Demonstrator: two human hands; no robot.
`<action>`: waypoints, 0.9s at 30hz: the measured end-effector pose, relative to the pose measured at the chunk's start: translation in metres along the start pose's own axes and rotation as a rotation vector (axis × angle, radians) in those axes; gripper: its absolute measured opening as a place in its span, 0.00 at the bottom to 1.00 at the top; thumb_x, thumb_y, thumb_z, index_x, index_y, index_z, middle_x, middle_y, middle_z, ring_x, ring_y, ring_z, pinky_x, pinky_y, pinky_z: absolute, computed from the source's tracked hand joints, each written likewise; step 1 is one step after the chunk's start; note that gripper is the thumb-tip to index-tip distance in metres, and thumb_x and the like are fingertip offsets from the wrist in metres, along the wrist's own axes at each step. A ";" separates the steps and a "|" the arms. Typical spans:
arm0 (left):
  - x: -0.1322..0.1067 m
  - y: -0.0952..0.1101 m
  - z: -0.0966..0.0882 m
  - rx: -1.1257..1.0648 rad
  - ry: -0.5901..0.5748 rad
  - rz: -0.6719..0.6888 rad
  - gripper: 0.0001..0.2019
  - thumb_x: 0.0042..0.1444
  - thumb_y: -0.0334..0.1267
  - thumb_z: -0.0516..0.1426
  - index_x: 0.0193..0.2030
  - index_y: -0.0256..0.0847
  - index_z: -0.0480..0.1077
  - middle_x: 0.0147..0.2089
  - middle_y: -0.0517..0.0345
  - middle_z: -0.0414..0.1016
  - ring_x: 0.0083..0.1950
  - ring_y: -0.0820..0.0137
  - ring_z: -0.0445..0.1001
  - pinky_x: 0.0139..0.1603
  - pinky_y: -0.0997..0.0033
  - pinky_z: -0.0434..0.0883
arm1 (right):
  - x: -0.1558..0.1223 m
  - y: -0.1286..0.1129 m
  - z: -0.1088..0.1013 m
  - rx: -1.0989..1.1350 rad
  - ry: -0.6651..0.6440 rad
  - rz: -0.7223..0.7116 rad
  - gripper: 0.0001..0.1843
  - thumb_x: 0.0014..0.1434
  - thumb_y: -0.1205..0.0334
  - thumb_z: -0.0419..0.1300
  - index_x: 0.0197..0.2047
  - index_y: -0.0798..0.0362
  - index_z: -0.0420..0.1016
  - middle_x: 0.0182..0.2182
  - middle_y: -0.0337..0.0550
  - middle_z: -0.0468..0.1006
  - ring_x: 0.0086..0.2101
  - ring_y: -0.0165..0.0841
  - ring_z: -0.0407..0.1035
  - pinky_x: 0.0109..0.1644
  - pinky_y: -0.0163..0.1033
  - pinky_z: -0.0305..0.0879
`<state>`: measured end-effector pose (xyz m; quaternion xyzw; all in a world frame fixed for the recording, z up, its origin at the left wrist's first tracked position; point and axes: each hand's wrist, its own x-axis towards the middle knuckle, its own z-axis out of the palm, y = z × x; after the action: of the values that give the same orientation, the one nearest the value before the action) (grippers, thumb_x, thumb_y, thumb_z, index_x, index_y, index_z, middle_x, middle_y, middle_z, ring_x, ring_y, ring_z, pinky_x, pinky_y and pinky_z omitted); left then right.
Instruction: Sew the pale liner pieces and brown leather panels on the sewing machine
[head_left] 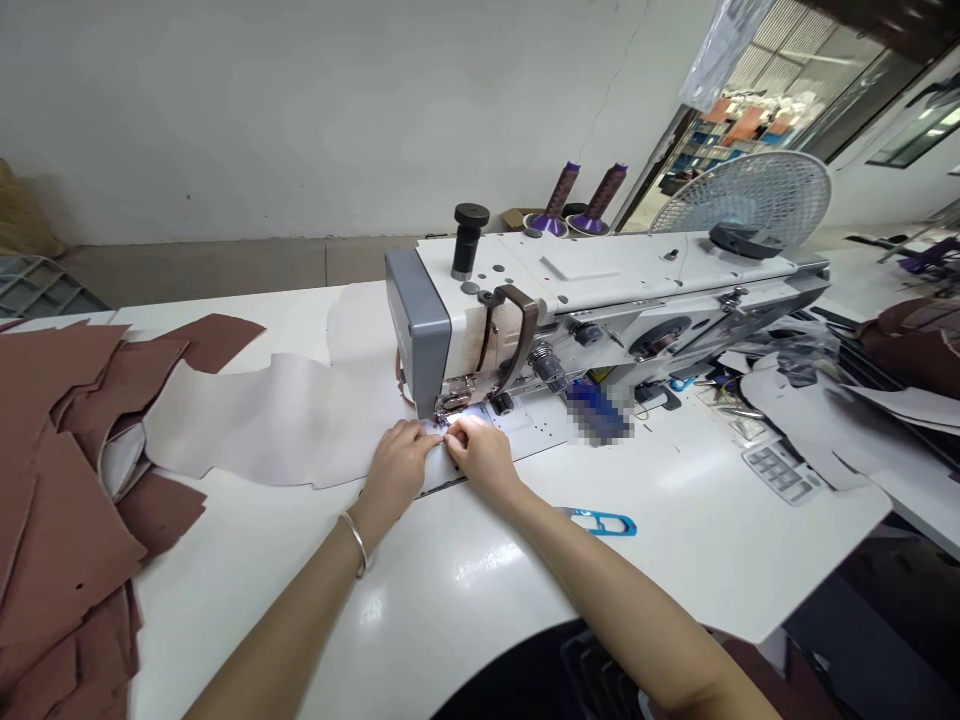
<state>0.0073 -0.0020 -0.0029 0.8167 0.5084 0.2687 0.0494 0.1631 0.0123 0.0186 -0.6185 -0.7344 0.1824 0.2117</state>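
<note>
A long, pale leather piece (300, 415) with wavy edges lies across the table and runs under the head of a white sewing machine (480, 330). My left hand (400, 460), with a silver bangle at its wrist, presses on the piece's near edge just left of the needle area. Its thumb points toward the other hand. Close beside it, my right hand (478, 450) has its fingers pinched together at the material in front of the presser foot (442, 415). The fingertips partly hide the seam edge. A small lamp lights this spot.
Brown leather pieces (60, 480) are heaped at the left. Blue thread snips (600, 522) lie near my right forearm. Two thread cones (559, 195) and a fan (750, 195) stand behind the machine. A calculator (780, 470) and pale scraps (802, 420) sit at the right.
</note>
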 end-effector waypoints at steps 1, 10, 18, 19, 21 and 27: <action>0.000 0.000 0.000 0.001 -0.011 -0.001 0.14 0.58 0.26 0.50 0.41 0.45 0.75 0.34 0.55 0.69 0.37 0.67 0.65 0.40 0.67 0.67 | -0.002 0.000 0.000 -0.032 -0.002 -0.008 0.05 0.55 0.66 0.56 0.29 0.51 0.72 0.27 0.35 0.73 0.28 0.28 0.64 0.31 0.32 0.50; 0.000 -0.003 -0.001 0.012 -0.034 -0.022 0.15 0.57 0.26 0.49 0.42 0.44 0.75 0.35 0.53 0.70 0.39 0.66 0.65 0.41 0.65 0.68 | -0.025 0.011 0.007 -0.322 0.125 -0.264 0.12 0.62 0.66 0.47 0.31 0.53 0.70 0.27 0.40 0.70 0.27 0.29 0.60 0.27 0.35 0.42; 0.000 0.001 -0.002 0.032 0.010 -0.021 0.15 0.58 0.27 0.47 0.41 0.43 0.74 0.35 0.53 0.69 0.39 0.66 0.65 0.42 0.64 0.67 | -0.026 0.012 0.010 -0.381 0.057 -0.345 0.12 0.62 0.69 0.48 0.41 0.51 0.72 0.29 0.41 0.70 0.29 0.30 0.58 0.27 0.37 0.41; 0.000 0.002 -0.002 0.037 0.011 -0.022 0.15 0.58 0.26 0.47 0.41 0.43 0.73 0.35 0.53 0.69 0.39 0.66 0.65 0.42 0.64 0.67 | -0.026 0.011 0.009 -0.388 0.029 -0.331 0.12 0.62 0.69 0.48 0.42 0.51 0.72 0.29 0.41 0.70 0.29 0.30 0.59 0.27 0.37 0.41; -0.001 0.002 -0.002 0.045 0.014 -0.022 0.15 0.58 0.27 0.47 0.42 0.42 0.73 0.35 0.52 0.69 0.40 0.65 0.65 0.41 0.64 0.67 | -0.026 0.009 0.007 -0.402 -0.024 -0.305 0.13 0.62 0.69 0.48 0.44 0.51 0.72 0.30 0.42 0.70 0.30 0.31 0.59 0.27 0.38 0.41; -0.002 0.002 -0.004 0.068 0.004 0.006 0.14 0.59 0.28 0.47 0.42 0.44 0.73 0.34 0.54 0.67 0.38 0.66 0.64 0.40 0.66 0.66 | -0.025 0.005 0.004 -0.414 -0.092 -0.273 0.14 0.63 0.68 0.47 0.49 0.51 0.69 0.32 0.44 0.70 0.31 0.32 0.60 0.27 0.38 0.42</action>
<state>0.0067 -0.0051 0.0003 0.8189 0.5148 0.2531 0.0200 0.1689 -0.0120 0.0107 -0.5349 -0.8416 0.0258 0.0694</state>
